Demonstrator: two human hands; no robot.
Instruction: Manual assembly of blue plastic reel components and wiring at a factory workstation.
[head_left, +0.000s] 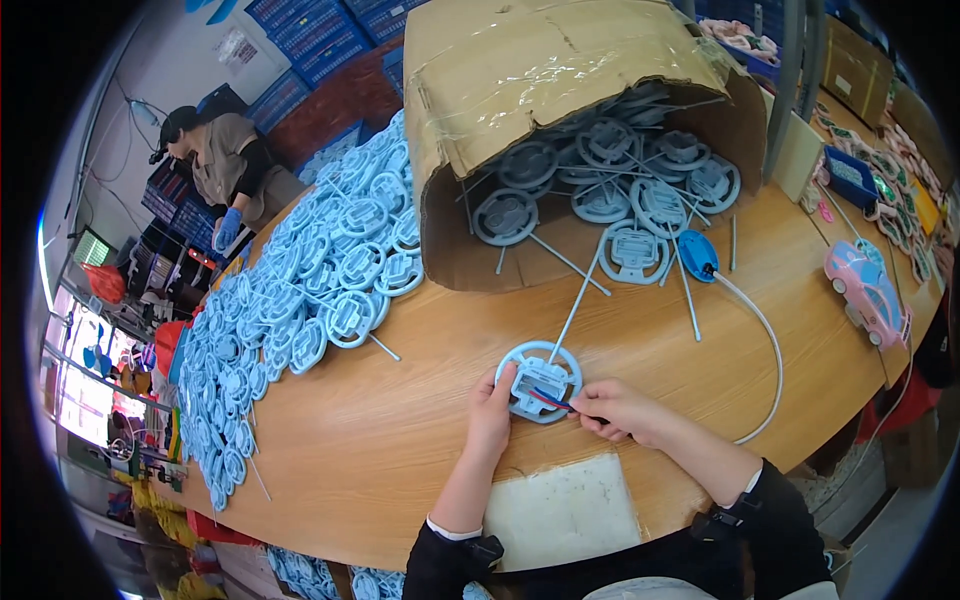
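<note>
My left hand (490, 412) is closed on the left rim of a light blue plastic toy steering wheel (515, 358), which has a thin rod pointing away from me. In my right hand (617, 410) is a slim dark tool with red and blue on it (548, 398). Its tip reaches over the wheel's recessed middle; its exact kind is too small to make out. Below the wheel, a worn white sheet (565, 515) lies on the wooden table (400, 450). Another toy steering wheel (634, 252) lies just beyond, at the carton's mouth.
A large heap of toy steering wheels (300, 265) covers the left side. An open cardboard carton (560, 60) holds more. A blue oval device (697, 255) trails a white cable (778, 355). At right stand a pink toy car (868, 290) and a blue basket (850, 178). A co-worker (225, 165) stands far left.
</note>
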